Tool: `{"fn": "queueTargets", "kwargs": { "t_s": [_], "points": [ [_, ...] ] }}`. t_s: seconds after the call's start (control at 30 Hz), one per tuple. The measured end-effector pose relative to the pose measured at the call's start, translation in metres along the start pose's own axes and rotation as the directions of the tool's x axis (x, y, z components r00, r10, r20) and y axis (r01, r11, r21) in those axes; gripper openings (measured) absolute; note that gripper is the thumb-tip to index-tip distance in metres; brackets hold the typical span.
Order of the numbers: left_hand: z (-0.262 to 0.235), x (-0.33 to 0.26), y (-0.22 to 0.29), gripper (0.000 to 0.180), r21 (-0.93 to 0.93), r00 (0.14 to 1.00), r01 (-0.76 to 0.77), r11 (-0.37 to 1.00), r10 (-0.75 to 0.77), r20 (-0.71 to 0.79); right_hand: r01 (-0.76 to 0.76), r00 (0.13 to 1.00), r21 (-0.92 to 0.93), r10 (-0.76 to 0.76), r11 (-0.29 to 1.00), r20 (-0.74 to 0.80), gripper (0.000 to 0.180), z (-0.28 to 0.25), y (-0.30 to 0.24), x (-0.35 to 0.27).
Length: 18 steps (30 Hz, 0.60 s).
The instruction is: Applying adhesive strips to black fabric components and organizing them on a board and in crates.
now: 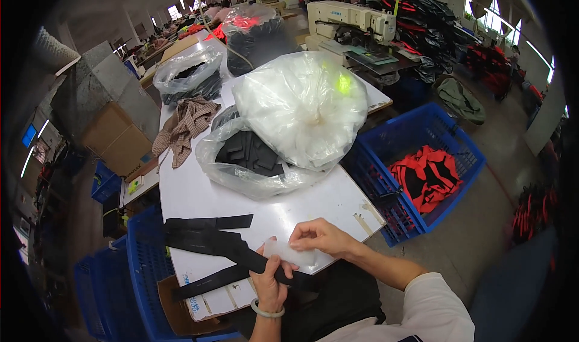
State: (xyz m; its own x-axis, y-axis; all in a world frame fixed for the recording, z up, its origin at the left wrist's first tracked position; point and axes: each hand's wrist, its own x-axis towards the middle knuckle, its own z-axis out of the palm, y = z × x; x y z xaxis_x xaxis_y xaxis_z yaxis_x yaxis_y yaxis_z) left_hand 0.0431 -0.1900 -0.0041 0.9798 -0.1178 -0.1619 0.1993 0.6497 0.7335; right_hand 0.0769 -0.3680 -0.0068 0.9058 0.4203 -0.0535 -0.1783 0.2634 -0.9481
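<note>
My left hand, with a pale bangle on its wrist, is closed round black fabric strips and a small white, translucent sheet-like piece. The fingers of my right hand pinch that white piece at its upper edge. Several black fabric strips lie fanned on the white table's near left part, and one runs under my left hand. Dark cloth rests below my hands, over my lap.
On the white table stand an open plastic bag of black pieces, a big white stuffed bag and a checked cloth. Blue crates flank it, the right one holding red-black fabric. A sewing machine stands behind.
</note>
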Motion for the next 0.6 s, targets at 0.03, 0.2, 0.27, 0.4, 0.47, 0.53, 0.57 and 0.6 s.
{"fn": "queueTargets", "kwargs": {
  "t_s": [0.03,0.2,0.27,0.4,0.47,0.53,0.57,0.6],
  "points": [
    [0.002,0.000,0.002,0.035,0.012,0.999,-0.024,1.000,0.023,0.047,0.009,1.000,-0.002,-0.009,1.000,-0.002,0.015,0.002,0.002,-0.001],
    [-0.009,-0.014,0.014,0.036,0.109,0.995,-0.087,0.990,0.080,0.064,-0.112,0.988,0.172,0.091,0.979,0.124,0.018,0.020,0.009,0.000],
    [-0.017,-0.018,0.015,0.033,0.128,0.988,-0.151,0.980,0.147,0.041,-0.067,0.990,0.100,0.054,0.993,0.131,0.018,0.025,0.009,-0.002],
    [-0.020,-0.023,0.013,0.034,0.178,0.988,-0.153,0.972,0.145,0.057,-0.007,0.996,-0.074,0.013,0.997,0.088,0.016,0.028,0.008,-0.004],
    [-0.017,-0.027,0.015,0.036,0.091,0.986,-0.119,0.989,0.107,0.125,-0.084,0.994,0.088,0.078,0.993,0.075,0.016,0.025,0.012,-0.001],
    [-0.015,-0.028,0.015,0.038,0.082,0.982,-0.106,0.991,0.091,0.163,-0.159,0.987,0.247,0.144,0.956,0.078,0.015,0.024,0.011,0.000],
    [-0.015,-0.030,0.015,0.041,0.077,0.978,-0.092,0.993,0.075,0.194,-0.230,0.970,0.334,0.188,0.914,0.153,0.012,0.026,0.005,-0.002],
    [-0.014,-0.031,0.015,0.041,0.073,0.979,-0.102,0.992,0.087,0.183,-0.305,0.946,0.411,0.224,0.859,0.233,0.010,0.027,0.002,-0.004]
  ]
}}
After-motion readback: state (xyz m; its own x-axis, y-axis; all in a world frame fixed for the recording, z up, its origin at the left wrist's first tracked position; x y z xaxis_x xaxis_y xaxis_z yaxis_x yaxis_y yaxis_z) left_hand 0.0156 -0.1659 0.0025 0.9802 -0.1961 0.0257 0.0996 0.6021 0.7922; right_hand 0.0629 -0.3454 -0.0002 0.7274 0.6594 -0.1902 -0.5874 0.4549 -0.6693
